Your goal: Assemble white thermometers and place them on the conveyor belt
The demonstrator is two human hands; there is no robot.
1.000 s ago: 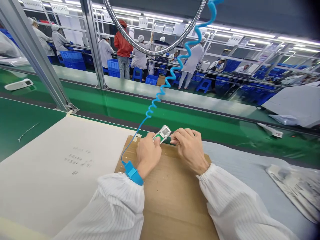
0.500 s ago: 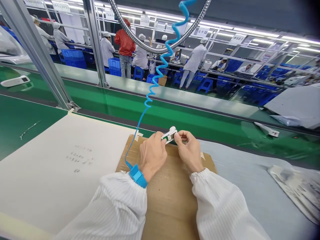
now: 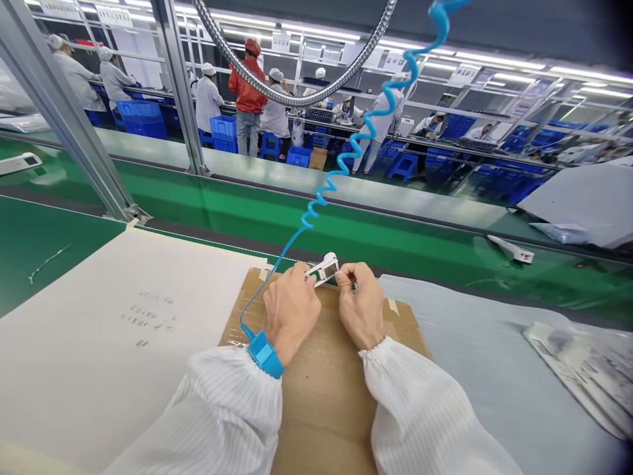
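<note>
My left hand (image 3: 291, 307) is closed around the near end of a small white device (image 3: 324, 269) with a dark window on its face. My right hand (image 3: 360, 303) pinches the device's right side with thumb and fingertips. Both hands hover over a brown cardboard sheet (image 3: 326, 389) on the bench. A blue wrist strap (image 3: 264, 354) sits on my left wrist, and its coiled blue cord (image 3: 341, 171) rises up and to the right. Both arms wear white striped sleeves.
A cream sheet with faint writing (image 3: 123, 310) lies left of the cardboard. A grey mat (image 3: 494, 356) with clear bags (image 3: 583, 369) lies at the right. Beyond runs a green conveyor (image 3: 386, 244) carrying white devices (image 3: 510, 249). Metal posts (image 3: 64, 112) stand left; people in white coats work behind.
The white device has turned from showing its green inner side to showing its edge and window. My hands have drawn closer together, and the coiled cord has swung to the right.
</note>
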